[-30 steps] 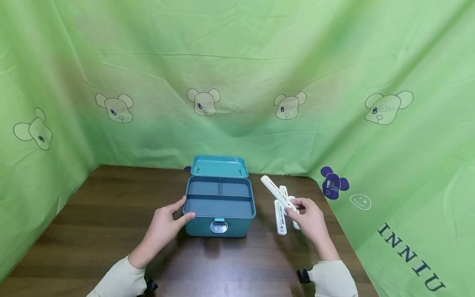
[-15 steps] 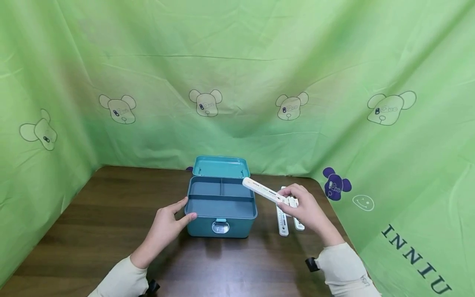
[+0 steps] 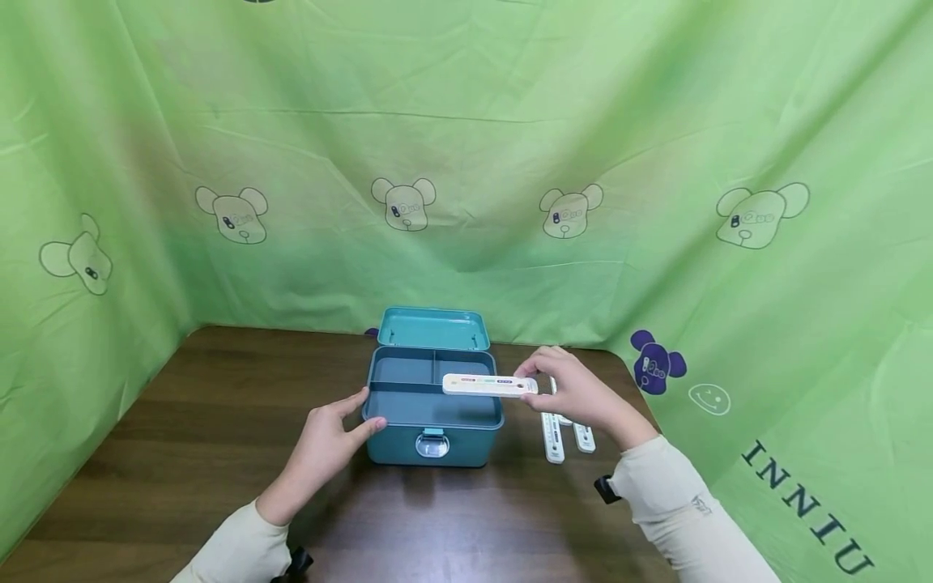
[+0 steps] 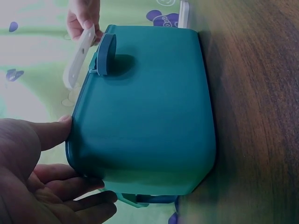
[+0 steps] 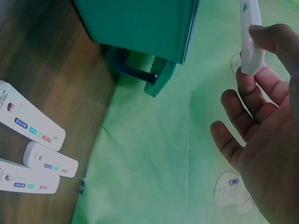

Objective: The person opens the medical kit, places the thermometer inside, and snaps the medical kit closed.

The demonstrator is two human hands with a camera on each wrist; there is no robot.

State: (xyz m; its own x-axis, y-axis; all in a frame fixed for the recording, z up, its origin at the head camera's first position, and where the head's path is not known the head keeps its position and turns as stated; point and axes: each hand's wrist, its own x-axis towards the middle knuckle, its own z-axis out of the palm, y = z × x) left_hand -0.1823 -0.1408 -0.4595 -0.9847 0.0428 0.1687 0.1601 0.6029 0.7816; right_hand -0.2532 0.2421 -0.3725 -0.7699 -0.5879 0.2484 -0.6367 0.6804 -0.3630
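A teal storage box (image 3: pixel 466 444) stands with its lid (image 3: pixel 435 328) tipped back, showing its blue-grey divided tray (image 3: pixel 415 409). My left hand (image 3: pixel 324 445) rests at the box's front left corner, thumb touching the front rim and its fairly straight fingers along the left side. Between thumb and fingertips, my right hand (image 3: pixel 579 395) pinches a long flat white strip (image 3: pixel 484 385). That strip lies level above the right part of the tray, apart from it. More white strips (image 5: pixel 30 116) with small blue, green and red labels lie right of the box, one partly hidden by the right hand.
The box's front bears a metal-looking clasp (image 3: pixel 432 444). A handle (image 5: pixel 135 70) juts from its back in the right wrist view. The dark wooden table (image 3: pixel 219 405) ends against a green curtain (image 3: pixel 496 275) printed with bear heads.
My right hand has lifted the white strip from the others and carried it left over the box, turning it level. My left hand stays at the corner.
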